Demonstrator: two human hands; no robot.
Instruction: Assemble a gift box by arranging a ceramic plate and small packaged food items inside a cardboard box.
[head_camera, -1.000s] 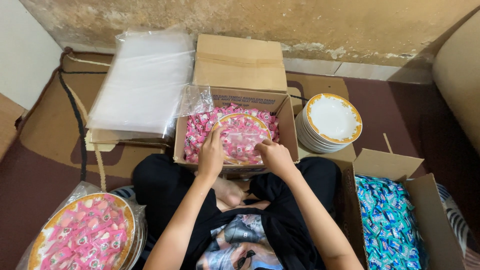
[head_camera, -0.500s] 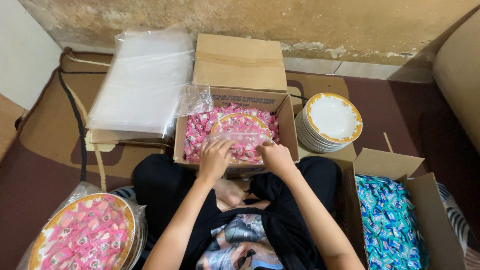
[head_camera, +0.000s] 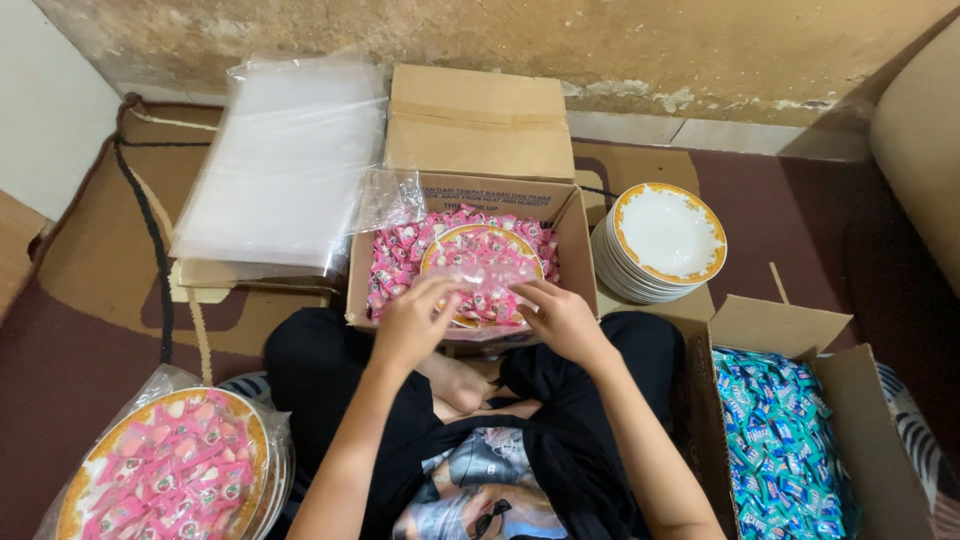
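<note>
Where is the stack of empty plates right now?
In the head view, the stack of empty plates sits on the floor at the person's right, beside the box of pink candies and beyond the box of blue candies.

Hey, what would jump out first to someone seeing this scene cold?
Probably the open cardboard box of bright pink wrapped candies at centre, where the left hand and right hand work over a gold-rimmed plate heaped with them. Next, a bagged candy plate at lower left, a stack of white plates at right, and blue candies boxed at lower right.
</note>
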